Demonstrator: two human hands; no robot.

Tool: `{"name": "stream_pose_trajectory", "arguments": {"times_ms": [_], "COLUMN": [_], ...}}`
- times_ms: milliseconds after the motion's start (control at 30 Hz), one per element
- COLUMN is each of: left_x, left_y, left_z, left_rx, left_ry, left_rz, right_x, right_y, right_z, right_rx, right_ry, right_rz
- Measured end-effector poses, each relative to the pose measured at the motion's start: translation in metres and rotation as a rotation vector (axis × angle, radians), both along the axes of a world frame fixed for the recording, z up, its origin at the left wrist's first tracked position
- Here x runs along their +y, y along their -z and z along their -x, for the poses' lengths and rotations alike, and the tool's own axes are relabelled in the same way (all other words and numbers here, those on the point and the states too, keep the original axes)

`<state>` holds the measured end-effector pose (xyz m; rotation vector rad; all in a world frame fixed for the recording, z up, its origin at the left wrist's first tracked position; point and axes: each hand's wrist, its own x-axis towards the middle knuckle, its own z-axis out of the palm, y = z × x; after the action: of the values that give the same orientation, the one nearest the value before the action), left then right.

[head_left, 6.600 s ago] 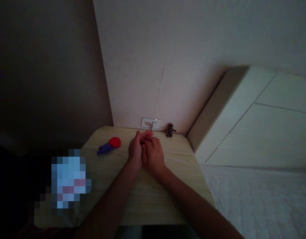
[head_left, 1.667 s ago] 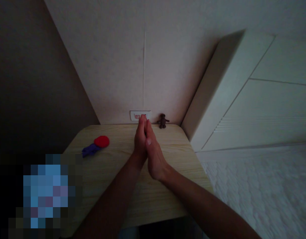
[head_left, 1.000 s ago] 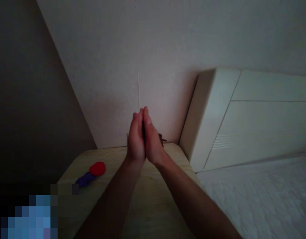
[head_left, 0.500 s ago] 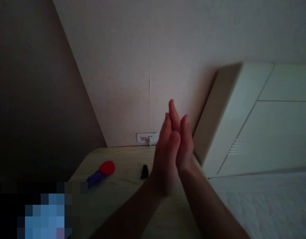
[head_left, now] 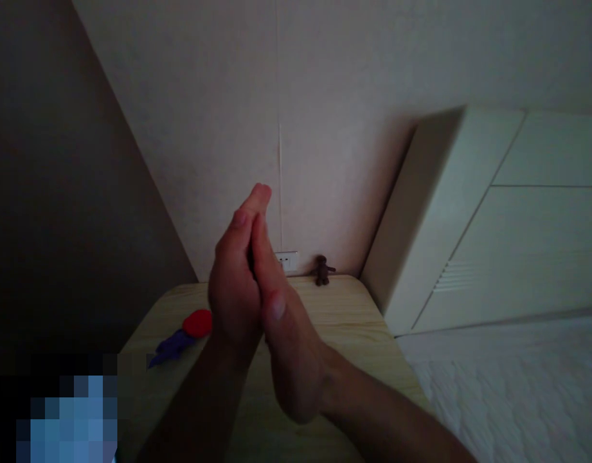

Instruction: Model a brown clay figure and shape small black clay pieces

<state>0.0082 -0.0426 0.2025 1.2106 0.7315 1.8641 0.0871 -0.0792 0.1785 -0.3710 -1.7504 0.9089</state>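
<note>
1. Moved since half a second ago: both hands, shifted leftward before the wall; the brown figure (head_left: 322,271), then covered, now shows, and the right hand has slid lower against the left.
2. Left hand (head_left: 234,283): raised over the desk (head_left: 353,321), fingers stretched up and away, leaning slightly right.
3. Right hand (head_left: 290,334): palm against the left, its heel the lower of the two, thumb lying along the near edge, forearm slanting in from the right.
4. Grip: palms pressed together; whatever lies between is hidden, so any hold cannot be told.
5. Red piece (head_left: 196,323): flat, rounded, on the desk just beside the left wrist.
6. Purple piece (head_left: 174,347): irregular, touching the red one.
7. Brown figure: small, upright, arm outstretched, at the desk's back edge, right of the wall socket (head_left: 290,260).
</note>
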Motion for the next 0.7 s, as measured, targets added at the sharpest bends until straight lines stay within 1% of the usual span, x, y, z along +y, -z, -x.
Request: {"name": "stream_pose_trajectory", "arguments": {"times_ms": [67, 133, 200, 267, 300, 333, 400, 433, 500, 600, 700], "left_x": [0.005, 0.007, 0.004, -0.003, -0.008, -0.013, -0.024, -0.029, -0.036, -0.037, -0.026], "left_y": [0.000, 0.003, 0.007, 0.013, 0.017, 0.021, 0.029, 0.032, 0.037, 0.040, 0.035], "left_z": [0.004, 0.002, -0.007, -0.020, -0.027, -0.034, -0.046, -0.051, -0.058, -0.058, -0.047], "left_rx": [0.016, 0.025, 0.049, 0.095, 0.113, 0.150, 0.177, 0.209, 0.256, 0.253, 0.180], "left_ry": [-0.023, -0.012, 0.013, 0.038, 0.068, 0.131, 0.216, 0.265, 0.312, 0.335, 0.285], "left_rz": [-0.006, -0.008, -0.010, -0.029, -0.054, -0.078, -0.116, -0.108, -0.068, -0.070, -0.091], "right_x": [-0.003, -0.001, 0.005, 0.014, 0.019, 0.023, 0.031, 0.034, 0.038, 0.040, 0.034], "right_y": [-0.001, 0.002, 0.007, 0.011, 0.011, 0.009, 0.003, -0.001, -0.008, -0.007, 0.004], "right_z": [0.001, 0.001, 0.000, -0.005, -0.009, -0.014, -0.025, -0.030, -0.038, -0.039, -0.027], "right_rx": [-0.007, 0.007, 0.056, 0.134, 0.177, 0.224, 0.302, 0.326, 0.351, 0.362, 0.353], "right_ry": [0.005, 0.017, 0.053, 0.117, 0.146, 0.173, 0.245, 0.276, 0.315, 0.328, 0.270], "right_rz": [0.015, 0.031, 0.047, 0.067, 0.077, 0.085, 0.105, 0.123, 0.141, 0.141, 0.145]}}
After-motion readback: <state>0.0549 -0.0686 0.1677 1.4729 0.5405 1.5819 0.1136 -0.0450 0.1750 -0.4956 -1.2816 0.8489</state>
